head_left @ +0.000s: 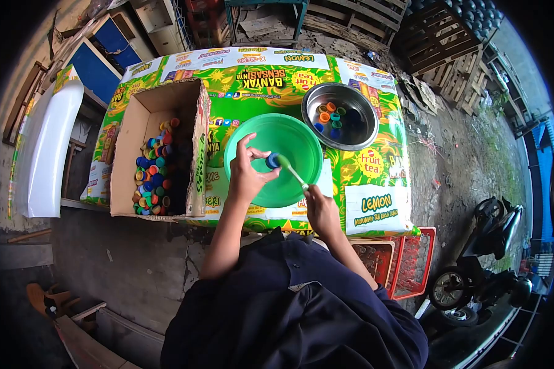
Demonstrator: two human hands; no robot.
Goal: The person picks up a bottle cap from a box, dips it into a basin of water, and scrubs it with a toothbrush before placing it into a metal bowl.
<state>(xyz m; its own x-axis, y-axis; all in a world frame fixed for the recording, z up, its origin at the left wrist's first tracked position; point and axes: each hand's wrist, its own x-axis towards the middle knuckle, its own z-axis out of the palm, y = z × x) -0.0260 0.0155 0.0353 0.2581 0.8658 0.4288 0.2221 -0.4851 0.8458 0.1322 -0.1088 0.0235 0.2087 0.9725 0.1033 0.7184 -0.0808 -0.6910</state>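
Over the green plastic basin (240, 136), my left hand (247, 173) pinches a dark blue bottle cap (272, 161) between thumb and fingers. My right hand (322, 212) grips a slim pale-green brush (294, 174) by its handle, and the brush's head reaches the cap's edge. Whether its bristles touch the inside of the cap is too small to tell. Left of the basin, a cardboard box (198, 144) holds many loose bottle caps (154, 169) in blue, orange, red and green. To the right, a steel bowl (366, 140) contains several more caps (331, 117).
A table with a printed green-and-white cover (375, 209) bears the box, basin and bowl. Red crates (412, 264) stand below its front right edge. Farther right is a parked motorbike (480, 264). Wooden pallets (434, 37) lean beyond the far right corner.
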